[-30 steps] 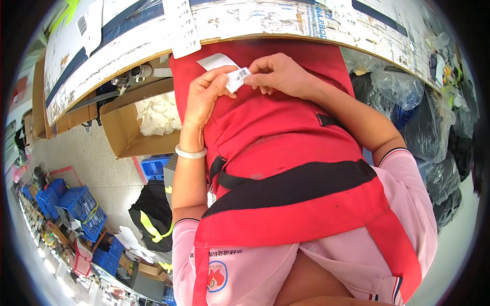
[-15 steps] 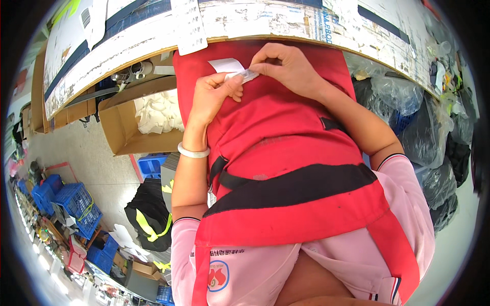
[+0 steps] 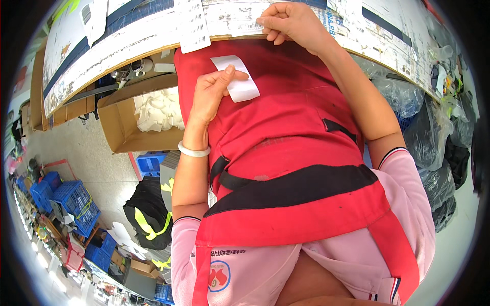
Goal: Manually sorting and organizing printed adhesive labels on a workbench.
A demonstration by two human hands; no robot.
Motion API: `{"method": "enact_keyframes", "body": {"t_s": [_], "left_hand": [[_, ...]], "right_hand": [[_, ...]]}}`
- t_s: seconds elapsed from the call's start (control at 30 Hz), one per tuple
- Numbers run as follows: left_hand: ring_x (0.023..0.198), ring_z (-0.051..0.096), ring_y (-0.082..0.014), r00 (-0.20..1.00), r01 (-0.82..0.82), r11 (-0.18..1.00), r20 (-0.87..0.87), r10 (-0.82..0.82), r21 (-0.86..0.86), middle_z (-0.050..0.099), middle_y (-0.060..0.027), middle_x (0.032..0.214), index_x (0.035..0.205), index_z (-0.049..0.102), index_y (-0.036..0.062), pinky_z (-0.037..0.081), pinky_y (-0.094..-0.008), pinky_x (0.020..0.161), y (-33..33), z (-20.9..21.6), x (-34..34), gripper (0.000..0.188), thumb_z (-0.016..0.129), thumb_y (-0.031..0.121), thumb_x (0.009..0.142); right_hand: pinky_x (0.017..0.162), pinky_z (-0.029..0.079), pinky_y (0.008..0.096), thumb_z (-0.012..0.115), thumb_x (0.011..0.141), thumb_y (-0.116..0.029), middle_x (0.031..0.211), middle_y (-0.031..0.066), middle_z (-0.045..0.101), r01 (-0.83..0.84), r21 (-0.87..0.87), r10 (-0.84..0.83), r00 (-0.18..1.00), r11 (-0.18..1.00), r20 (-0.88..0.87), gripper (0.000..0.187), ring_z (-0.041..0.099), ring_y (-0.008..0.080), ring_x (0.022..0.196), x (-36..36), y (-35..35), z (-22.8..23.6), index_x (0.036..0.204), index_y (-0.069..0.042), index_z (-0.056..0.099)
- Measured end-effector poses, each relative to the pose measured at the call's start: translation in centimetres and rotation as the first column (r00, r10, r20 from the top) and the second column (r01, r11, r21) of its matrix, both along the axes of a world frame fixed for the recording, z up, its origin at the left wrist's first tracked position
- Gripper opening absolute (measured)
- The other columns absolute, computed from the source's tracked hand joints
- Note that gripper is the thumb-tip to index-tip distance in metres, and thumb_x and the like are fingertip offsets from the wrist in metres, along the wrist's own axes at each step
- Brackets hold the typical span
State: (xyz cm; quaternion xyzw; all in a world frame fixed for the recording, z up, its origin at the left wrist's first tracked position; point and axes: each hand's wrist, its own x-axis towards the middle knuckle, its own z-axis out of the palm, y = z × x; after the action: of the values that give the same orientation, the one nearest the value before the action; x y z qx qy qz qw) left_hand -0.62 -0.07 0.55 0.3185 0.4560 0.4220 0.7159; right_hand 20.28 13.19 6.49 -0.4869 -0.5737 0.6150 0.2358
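My left hand is closed on a white paper strip, pinched between thumb and fingers above my red apron. The strip hangs slightly curled, its plain side showing. Over the near edge of the table, my right hand pinches the right end of a small label with a barcode between thumb and forefinger. Its other fingers are curled. Left of that label, a long white strip of printed labels lies across the table edge, touched by neither hand.
The worn white table has dark blue bands. Below its left side an open cardboard box holds cream-coloured pieces. Clear and black plastic bags bulge at the right. Blue crates and a black bundle stand on the left.
My hands have parted. The right hand has moved up and away to the table edge with the small label, while the left keeps the white strip, now more fully in view.
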Motion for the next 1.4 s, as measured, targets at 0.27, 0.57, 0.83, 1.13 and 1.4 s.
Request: {"method": "enact_keyframes", "body": {"t_s": [0.27, 0.57, 0.83, 1.13, 1.4], "left_hand": [[0.071, 0.062, -0.0126, 0.999, 0.017, 1.000, -0.039, -0.017, 0.001, 0.067, -0.0088, 0.083, 0.092, 0.069, -0.0040, 0.051, -0.0239, 0.064, 0.1, 0.3, -0.1, 0.038, 0.055, 0.031, 0.094], [0.070, 0.061, -0.0109, 1.000, 0.016, 1.000, -0.016, -0.016, 0.000, 0.067, -0.0073, 0.083, 0.092, 0.070, -0.0026, 0.050, -0.0227, 0.064, 0.0, -0.5, -0.2, 0.035, 0.057, 0.030, 0.093], [0.071, 0.060, -0.0099, 0.999, 0.022, 1.000, -0.038, -0.022, -0.001, 0.068, -0.0066, 0.083, 0.092, 0.070, -0.0022, 0.050, -0.0222, 0.065, 0.1, -0.3, -0.2, 0.034, 0.058, 0.029, 0.093], [0.072, 0.060, -0.0096, 0.999, 0.004, 1.000, -0.036, -0.003, 0.008, 0.068, -0.0064, 0.084, 0.091, 0.070, -0.0022, 0.049, -0.0221, 0.066, 0.0, -0.3, 0.0, 0.032, 0.059, 0.028, 0.093], [0.069, 0.058, -0.0076, 0.999, 0.013, 1.000, -0.033, -0.013, 0.004, 0.067, -0.0045, 0.082, 0.091, 0.071, -0.0015, 0.044, -0.0193, 0.061, 0.1, -0.9, 0.2, 0.029, 0.059, 0.025, 0.092]], "right_hand": [[0.049, 0.050, 0.0232, 0.061, 0.088, -0.012, 0.069, 0.0102, 0.064, 0.016, -0.022, -0.015, 0.999, 1.000, 0.040, 0.017, 0.061, 0.0137, 0.056, -0.6, 0.1, 0.1, 0.087, 0.005, 0.061], [0.048, 0.050, 0.0232, 0.062, 0.087, -0.013, 0.069, 0.0101, 0.064, 0.013, -0.025, -0.011, 0.998, 1.000, 0.054, 0.017, 0.061, 0.0136, 0.055, -0.7, 0.2, -0.3, 0.087, 0.004, 0.061], [0.048, 0.050, 0.0239, 0.061, 0.087, -0.012, 0.070, 0.0099, 0.064, 0.015, -0.004, -0.014, 0.995, 1.000, 0.099, 0.017, 0.060, 0.0137, 0.055, -0.8, 0.3, -0.4, 0.086, 0.004, 0.062], [0.048, 0.050, 0.0239, 0.059, 0.087, -0.012, 0.067, 0.0097, 0.064, -0.008, 0.092, -0.003, 0.993, 0.996, 0.121, 0.017, 0.061, 0.0138, 0.055, -1.4, -0.4, 0.1, 0.083, 0.005, 0.062], [0.055, 0.049, 0.0190, 0.062, 0.089, -0.024, 0.073, 0.0011, 0.062, -0.050, 0.194, 0.024, 0.991, 0.980, 0.132, 0.022, 0.058, 0.0060, 0.062, -0.3, -1.0, 0.5, 0.092, -0.002, 0.064]]}}
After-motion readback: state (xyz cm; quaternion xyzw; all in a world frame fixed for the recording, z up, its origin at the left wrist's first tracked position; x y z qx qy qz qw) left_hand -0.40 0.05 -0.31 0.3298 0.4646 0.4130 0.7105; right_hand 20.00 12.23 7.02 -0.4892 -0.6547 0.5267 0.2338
